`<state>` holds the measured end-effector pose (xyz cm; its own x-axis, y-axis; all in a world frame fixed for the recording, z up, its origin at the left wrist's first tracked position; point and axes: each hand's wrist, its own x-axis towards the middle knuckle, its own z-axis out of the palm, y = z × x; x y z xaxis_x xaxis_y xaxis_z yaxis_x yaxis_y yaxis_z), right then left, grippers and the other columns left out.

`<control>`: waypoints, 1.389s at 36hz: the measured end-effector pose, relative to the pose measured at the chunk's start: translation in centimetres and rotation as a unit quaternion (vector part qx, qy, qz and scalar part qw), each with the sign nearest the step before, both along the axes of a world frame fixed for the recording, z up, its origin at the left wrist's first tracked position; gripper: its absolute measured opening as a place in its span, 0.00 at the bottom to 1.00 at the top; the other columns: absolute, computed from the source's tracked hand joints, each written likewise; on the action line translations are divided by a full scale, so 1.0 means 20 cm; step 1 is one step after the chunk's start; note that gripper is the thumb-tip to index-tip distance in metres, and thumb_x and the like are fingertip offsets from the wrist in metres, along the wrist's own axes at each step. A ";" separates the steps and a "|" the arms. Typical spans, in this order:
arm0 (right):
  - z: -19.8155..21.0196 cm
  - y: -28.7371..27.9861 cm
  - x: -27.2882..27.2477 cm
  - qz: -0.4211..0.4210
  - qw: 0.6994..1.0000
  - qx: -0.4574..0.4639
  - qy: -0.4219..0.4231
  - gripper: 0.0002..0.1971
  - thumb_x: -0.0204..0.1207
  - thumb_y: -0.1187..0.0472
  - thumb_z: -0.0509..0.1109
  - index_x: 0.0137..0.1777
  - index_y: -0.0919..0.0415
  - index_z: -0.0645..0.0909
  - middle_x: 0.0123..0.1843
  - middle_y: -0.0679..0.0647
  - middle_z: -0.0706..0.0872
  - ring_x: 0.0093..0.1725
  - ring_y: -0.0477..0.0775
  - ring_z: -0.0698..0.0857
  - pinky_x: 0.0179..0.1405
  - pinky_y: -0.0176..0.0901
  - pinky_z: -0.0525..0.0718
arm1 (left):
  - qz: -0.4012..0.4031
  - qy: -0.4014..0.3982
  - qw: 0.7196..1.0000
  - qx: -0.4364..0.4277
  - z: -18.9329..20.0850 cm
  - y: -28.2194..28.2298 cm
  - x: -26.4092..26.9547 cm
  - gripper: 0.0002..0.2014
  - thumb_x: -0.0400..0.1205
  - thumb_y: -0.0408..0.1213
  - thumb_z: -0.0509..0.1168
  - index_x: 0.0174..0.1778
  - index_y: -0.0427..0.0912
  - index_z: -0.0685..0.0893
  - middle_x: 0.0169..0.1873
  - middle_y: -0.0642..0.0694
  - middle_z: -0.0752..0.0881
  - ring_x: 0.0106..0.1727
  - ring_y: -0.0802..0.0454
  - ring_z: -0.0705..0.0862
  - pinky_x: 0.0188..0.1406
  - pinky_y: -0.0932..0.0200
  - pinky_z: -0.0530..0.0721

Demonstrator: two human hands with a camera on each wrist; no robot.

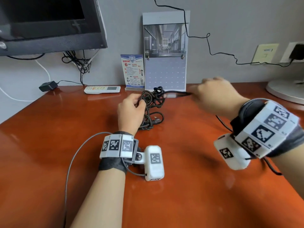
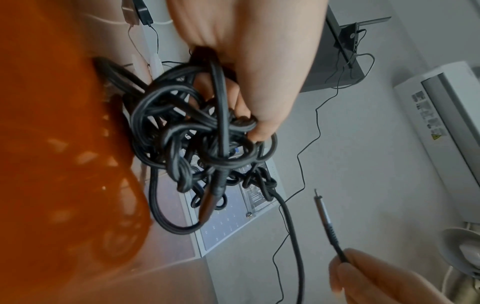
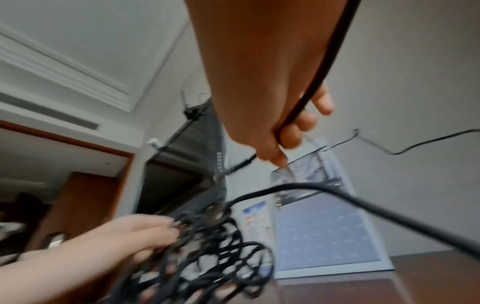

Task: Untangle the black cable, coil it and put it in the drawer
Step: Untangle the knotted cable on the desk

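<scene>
The black cable [image 1: 153, 106] is a knotted tangle lying on the red-brown desk [image 1: 181, 186], in front of the calendar. My left hand [image 1: 139, 102] grips the left side of the tangle, fingers curled through its loops [image 2: 202, 133]. My right hand [image 1: 194, 92], blurred, pinches one end of the cable just behind its plug [image 2: 324, 218], to the right of the tangle. A strand [image 3: 363, 203] runs from the tangle [image 3: 221, 257] past the right hand [image 3: 285, 131]. No drawer is in view.
A calendar [image 1: 165, 63] and an info card [image 1: 133, 71] stand against the wall behind the tangle. A white remote [image 1: 102, 89] and a black adapter [image 1: 48, 86] lie at the back left under a monitor [image 1: 49, 22]. A lamp base [image 1: 286, 91] sits at the back right.
</scene>
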<state>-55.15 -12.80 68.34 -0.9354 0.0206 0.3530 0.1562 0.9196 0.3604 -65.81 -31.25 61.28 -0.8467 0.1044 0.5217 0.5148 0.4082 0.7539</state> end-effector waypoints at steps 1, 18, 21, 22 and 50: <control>0.02 0.05 -0.03 -0.024 0.999 -0.007 0.033 0.12 0.83 0.60 0.57 0.61 0.58 0.79 0.50 0.62 0.85 0.55 0.62 0.81 0.55 0.49 0.71 | -0.001 -0.006 1.000 0.009 0.00 0.00 0.00 0.10 0.80 0.34 0.65 0.54 0.41 0.88 0.47 0.47 0.90 0.50 0.52 0.87 0.52 0.62 0.82; -0.10 -0.01 -0.18 0.001 0.919 -0.375 -0.124 0.15 0.85 0.61 0.55 0.66 0.65 0.76 0.54 0.60 0.84 0.51 0.57 0.80 0.48 0.41 0.76 | -0.014 -0.073 0.996 0.045 0.02 0.02 0.07 0.08 0.72 0.40 0.73 0.40 0.57 0.82 0.34 0.61 0.84 0.41 0.57 0.86 0.44 0.60 0.83; -0.12 -0.03 -0.19 0.030 0.895 -0.444 -0.035 0.09 0.85 0.61 0.56 0.57 0.63 0.75 0.46 0.56 0.80 0.37 0.53 0.75 0.30 0.35 0.70 | -0.016 -0.090 0.995 0.041 0.02 0.02 0.08 0.07 0.73 0.42 0.71 0.41 0.57 0.80 0.33 0.60 0.83 0.39 0.61 0.83 0.39 0.62 0.77; -0.13 -0.03 -0.19 0.040 0.885 -0.463 -0.011 0.07 0.84 0.60 0.57 0.54 0.61 0.74 0.45 0.55 0.80 0.34 0.51 0.74 0.29 0.34 0.69 | -0.024 -0.102 0.994 0.038 0.02 0.02 0.08 0.08 0.73 0.42 0.71 0.43 0.57 0.79 0.33 0.60 0.83 0.39 0.63 0.82 0.39 0.63 0.77; -0.31 0.11 -0.20 -0.009 0.766 -0.637 0.082 0.18 0.83 0.49 0.61 0.55 0.62 0.85 0.52 0.56 0.87 0.49 0.52 0.81 0.52 0.43 0.75 | -0.289 -0.158 0.881 -0.339 0.17 0.13 0.23 0.25 0.85 0.34 0.55 0.80 0.50 0.67 0.74 0.53 0.74 0.60 0.66 0.80 0.50 0.81 0.68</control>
